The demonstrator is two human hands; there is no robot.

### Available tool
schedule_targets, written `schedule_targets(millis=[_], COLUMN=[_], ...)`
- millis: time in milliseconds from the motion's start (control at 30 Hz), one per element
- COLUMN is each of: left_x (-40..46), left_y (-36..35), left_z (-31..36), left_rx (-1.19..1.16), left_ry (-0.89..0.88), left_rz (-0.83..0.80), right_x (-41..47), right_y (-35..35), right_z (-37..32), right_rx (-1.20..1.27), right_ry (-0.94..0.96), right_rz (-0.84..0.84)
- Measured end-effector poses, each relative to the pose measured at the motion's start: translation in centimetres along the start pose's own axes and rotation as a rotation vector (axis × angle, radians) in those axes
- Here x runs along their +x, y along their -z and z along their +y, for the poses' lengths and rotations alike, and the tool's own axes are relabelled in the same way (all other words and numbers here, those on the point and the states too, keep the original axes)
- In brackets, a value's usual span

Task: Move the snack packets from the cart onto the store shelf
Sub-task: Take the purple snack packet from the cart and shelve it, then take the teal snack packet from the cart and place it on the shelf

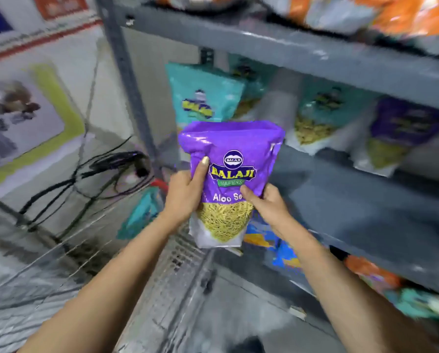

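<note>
Grey metal store shelf (361, 197) fills the right and far side, painted steel uprights and flat decks, heavy motion blur on most of it. White wall at left with blurred posters and loose black cables (103, 171) hanging down it. Wire-mesh cart (177, 253) sits low and near, thin metal grid, a teal packet (143, 212) lying in it below the hands.

Purple snack packet (228, 179) is held up in the air, centre of view, in front of the middle shelf deck and above the cart, not touching either. Long axis near vertical, tilted slightly; sealed top edge points up and far, bottom edge down and near. Printed front faces the camera: "BALAJI WAFERS", "Aloo Se..." partly covered. Glossy plastic film, crinkled near the top, flat pillow shape, clear lower window showing thin yellow strands, white base.

Left hand (185, 197) grips the packet's left edge, thumb lying up across the front, fingers behind. Right hand (267, 203) closed on the right lower edge, thumb on the front over the lettering. Both forearms bare.

Middle shelf, far: teal packets (203, 98) upright at left, another teal one further right, a purple packet (402, 131) leaning at right, all too blurred for print. Orange packets (414, 16) on the top deck. Orange and teal packets on the lower deck at right, blurred.
</note>
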State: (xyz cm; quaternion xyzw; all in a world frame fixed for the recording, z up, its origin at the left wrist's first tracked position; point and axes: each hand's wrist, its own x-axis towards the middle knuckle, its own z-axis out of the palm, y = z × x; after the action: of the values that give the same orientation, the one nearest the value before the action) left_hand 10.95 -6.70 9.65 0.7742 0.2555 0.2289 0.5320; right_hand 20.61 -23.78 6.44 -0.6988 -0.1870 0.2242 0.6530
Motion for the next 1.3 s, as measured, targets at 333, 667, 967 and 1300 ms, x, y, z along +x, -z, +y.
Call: schedule_targets(millis=[333, 667, 967, 1300], left_x=[-0.8, -2.3, -2.0, -0.8], left_y=[-23.4, -38.9, -35.4, -12.7], left_z=[10.9, 12.8, 11.9, -0.9], left_rx=[-0.170, -0.288, -0.244, -0.101], left_ry=[-0.134, -0.029, -0.146, -0.003], left_rz=[-0.436, -0.563, -0.563, -0.153], right_x=[-5.4, -7.1, -8.3, -5.0], right_y=[24.3, 36.6, 30.3, 7.1], right_z=[-3.0, -0.1, 0.6, 1.3], right_rx=[-0.094, -0.324, -0.271, -0.470], right_ry=[0.129, 0.099, 0.217, 0.396], right_rz=[0.459, 0.707, 0.967, 0.545])
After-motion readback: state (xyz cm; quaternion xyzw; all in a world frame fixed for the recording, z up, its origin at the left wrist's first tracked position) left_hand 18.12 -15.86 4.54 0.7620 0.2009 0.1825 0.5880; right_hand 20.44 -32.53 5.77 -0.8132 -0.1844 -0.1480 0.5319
